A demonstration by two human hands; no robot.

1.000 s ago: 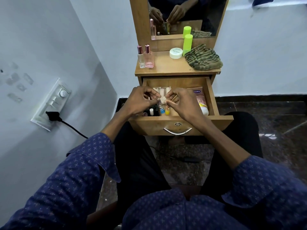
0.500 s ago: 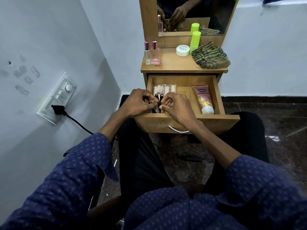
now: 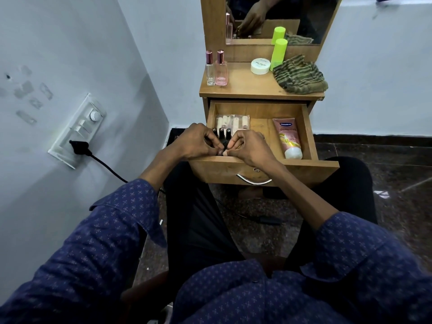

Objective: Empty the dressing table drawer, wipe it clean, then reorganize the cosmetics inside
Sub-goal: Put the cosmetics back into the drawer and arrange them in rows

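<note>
Both hands' pinched fingertips [image 3: 230,146] around dark-capped bottles [image 3: 221,134] at drawer [image 3: 311,134] front-left.

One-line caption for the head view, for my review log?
Both hands line up small dark-capped bottles at the front left of the open drawer, a pink lotion tube lying right.

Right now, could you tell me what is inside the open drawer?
The drawer holds a clear packet of pale tubes, a pink lotion tube and black-capped bottles. Both hands cover whatever lies at its front left.
</note>
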